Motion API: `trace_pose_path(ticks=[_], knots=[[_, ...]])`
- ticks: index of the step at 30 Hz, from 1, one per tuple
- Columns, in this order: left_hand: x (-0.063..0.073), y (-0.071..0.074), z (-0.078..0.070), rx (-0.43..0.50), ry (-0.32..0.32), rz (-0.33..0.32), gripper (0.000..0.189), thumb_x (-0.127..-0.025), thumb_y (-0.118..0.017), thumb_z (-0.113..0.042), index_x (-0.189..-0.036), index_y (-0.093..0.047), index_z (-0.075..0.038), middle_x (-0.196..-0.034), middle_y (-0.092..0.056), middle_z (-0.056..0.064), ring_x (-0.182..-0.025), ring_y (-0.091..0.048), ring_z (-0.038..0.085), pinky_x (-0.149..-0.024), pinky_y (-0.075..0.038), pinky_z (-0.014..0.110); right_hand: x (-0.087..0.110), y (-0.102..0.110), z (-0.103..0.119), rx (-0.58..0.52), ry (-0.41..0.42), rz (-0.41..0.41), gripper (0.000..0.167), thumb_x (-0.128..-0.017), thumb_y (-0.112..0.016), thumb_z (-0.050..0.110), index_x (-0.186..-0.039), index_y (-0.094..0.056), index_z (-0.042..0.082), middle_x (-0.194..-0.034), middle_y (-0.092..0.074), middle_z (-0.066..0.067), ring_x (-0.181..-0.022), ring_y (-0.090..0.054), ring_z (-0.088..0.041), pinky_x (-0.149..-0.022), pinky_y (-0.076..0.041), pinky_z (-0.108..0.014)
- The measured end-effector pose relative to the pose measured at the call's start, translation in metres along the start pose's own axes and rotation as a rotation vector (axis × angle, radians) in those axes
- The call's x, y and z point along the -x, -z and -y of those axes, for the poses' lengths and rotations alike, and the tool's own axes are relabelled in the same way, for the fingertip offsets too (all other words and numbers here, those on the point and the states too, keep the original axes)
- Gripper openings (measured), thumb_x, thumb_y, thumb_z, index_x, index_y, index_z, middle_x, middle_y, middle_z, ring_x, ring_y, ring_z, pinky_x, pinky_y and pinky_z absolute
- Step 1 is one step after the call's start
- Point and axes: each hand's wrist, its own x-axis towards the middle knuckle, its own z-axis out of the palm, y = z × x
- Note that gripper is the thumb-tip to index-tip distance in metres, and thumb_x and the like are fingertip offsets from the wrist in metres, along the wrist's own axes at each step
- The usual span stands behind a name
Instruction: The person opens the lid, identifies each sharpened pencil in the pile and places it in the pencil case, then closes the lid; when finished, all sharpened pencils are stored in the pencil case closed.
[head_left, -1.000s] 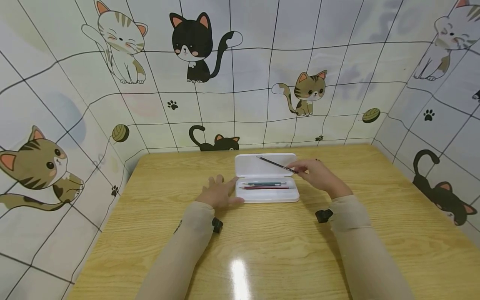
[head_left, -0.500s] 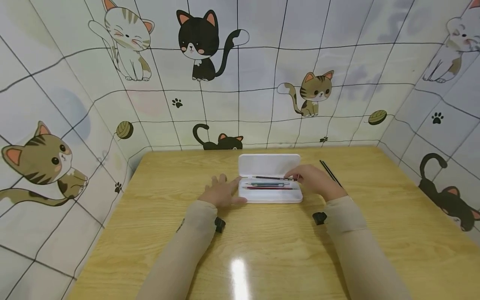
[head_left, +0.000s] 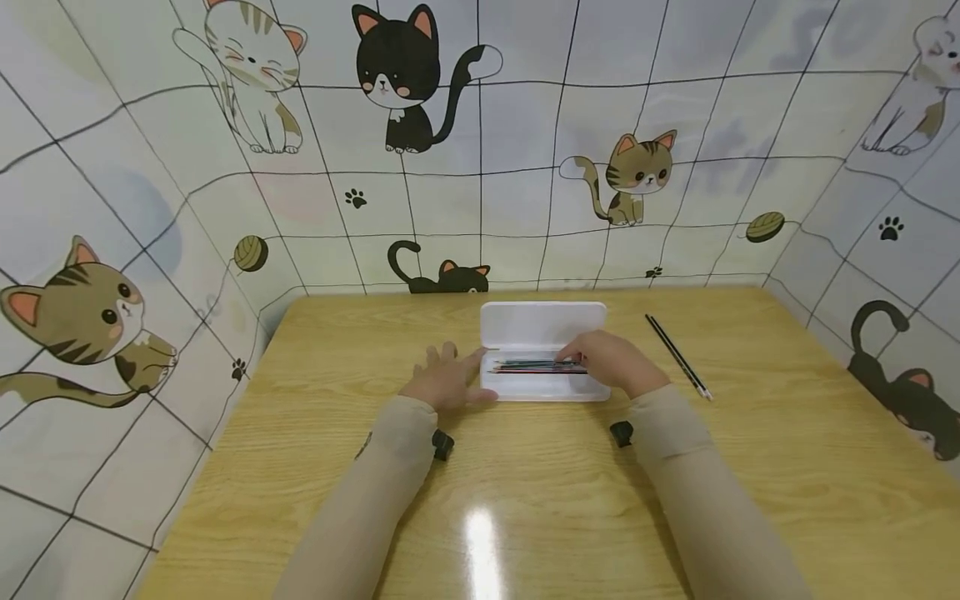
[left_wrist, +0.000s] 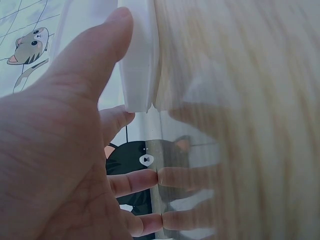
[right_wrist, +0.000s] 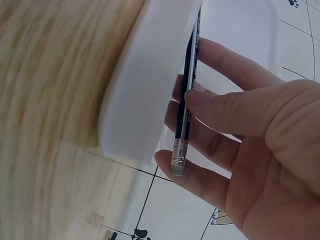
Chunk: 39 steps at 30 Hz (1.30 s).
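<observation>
An open white pencil case (head_left: 547, 390) lies on the table with its lid (head_left: 525, 323) tipped back. Several pencils (head_left: 525, 367), one of them red, lie lengthwise inside. At the case's left end rests my left hand (head_left: 442, 382), fingers spread, with the thumb against the wall as the left wrist view shows. My right hand (head_left: 617, 363) reaches over the right end and pinches a dark pencil (right_wrist: 184, 112) between thumb and fingers. Its metal band and eraser (right_wrist: 177, 170) stick out past the fingers; its tip is hidden behind the case wall (right_wrist: 140, 75).
Two black pencils (head_left: 675, 352) lie side by side on the wooden table (head_left: 540, 483), to the right of the case. Behind the table and at both sides hangs a cat-print cloth (head_left: 517, 208).
The right hand has brought the dark pencil down from in front of the lid into the case. The pair of black pencils on the right came into sight. The left hand stays put.
</observation>
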Motion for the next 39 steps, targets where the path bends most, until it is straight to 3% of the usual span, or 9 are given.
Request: trace_pose_path(ticks=[3,9,13,25,31,35,39], knots=[[-0.001,0.002,-0.001,-0.014,0.0,-0.005,0.092,-0.087,-0.06,-0.073,-0.162,-0.02,-0.039,-0.159,-0.025,0.021,-0.146,-0.016,0.051,-0.109,-0.026,0.073,-0.004,0.001,0.001,0.009,-0.006,-0.005,0.041,-0.098,-0.05,-0.013,-0.119,-0.077,0.01,-0.103,-0.072,-0.01,-0.09,-0.064,-0.023,-0.083,-0.054,-0.041],[0.0,0.005,-0.003,-0.016,0.003,-0.007,0.093,-0.087,-0.061,-0.073,-0.162,-0.019,-0.039,-0.159,-0.024,0.021,-0.147,-0.014,0.052,-0.109,-0.026,0.073,-0.006,0.0,0.007,0.038,-0.012,-0.015,0.037,-0.099,-0.053,-0.009,-0.119,-0.077,0.011,-0.116,-0.072,-0.012,-0.107,-0.066,-0.029,-0.094,-0.053,-0.046],[0.0,0.005,-0.003,-0.016,0.001,-0.005,0.093,-0.087,-0.06,-0.073,-0.162,-0.019,-0.04,-0.16,-0.023,0.021,-0.148,-0.012,0.053,-0.109,-0.025,0.074,-0.005,-0.001,0.008,0.018,-0.011,-0.036,0.036,-0.098,-0.053,-0.011,-0.122,-0.075,0.007,-0.115,-0.072,-0.012,-0.107,-0.066,-0.03,-0.095,-0.052,-0.047],[-0.001,0.003,-0.001,-0.009,0.003,-0.009,0.093,-0.086,-0.062,-0.073,-0.162,-0.021,-0.04,-0.159,-0.025,0.022,-0.146,-0.015,0.053,-0.108,-0.026,0.074,-0.001,0.004,0.0,-0.079,-0.024,-0.287,0.029,-0.104,-0.049,0.003,-0.122,-0.072,0.004,-0.116,-0.071,-0.014,-0.089,-0.061,-0.023,-0.084,-0.05,-0.045],[0.0,0.001,0.0,-0.008,0.008,-0.006,0.093,-0.086,-0.061,-0.074,-0.162,-0.02,-0.04,-0.159,-0.025,0.021,-0.148,-0.012,0.053,-0.11,-0.024,0.073,0.003,0.004,-0.005,-0.065,-0.064,-0.465,0.027,-0.104,-0.05,0.006,-0.118,-0.073,0.003,-0.107,-0.07,-0.014,-0.075,-0.055,-0.024,-0.071,-0.047,-0.041],[0.003,0.002,-0.001,-0.005,0.005,-0.006,0.092,-0.087,-0.061,-0.072,-0.162,-0.021,-0.039,-0.159,-0.025,0.021,-0.148,-0.012,0.053,-0.11,-0.024,0.073,0.004,0.002,-0.011,-0.016,-0.131,-0.588,0.028,-0.103,-0.051,0.006,-0.125,-0.068,0.004,-0.118,-0.063,-0.016,-0.083,-0.06,-0.027,-0.065,-0.049,-0.041],[0.007,0.005,-0.004,0.007,-0.001,-0.01,0.09,-0.088,-0.063,-0.069,-0.162,-0.024,-0.036,-0.158,-0.026,0.022,-0.147,-0.014,0.053,-0.109,-0.025,0.074,0.006,0.003,-0.016,-0.026,-0.198,-0.632,0.036,-0.102,-0.052,0.007,-0.137,-0.059,0.003,-0.13,-0.053,-0.022,-0.08,-0.059,-0.031,-0.057,-0.048,-0.042]])
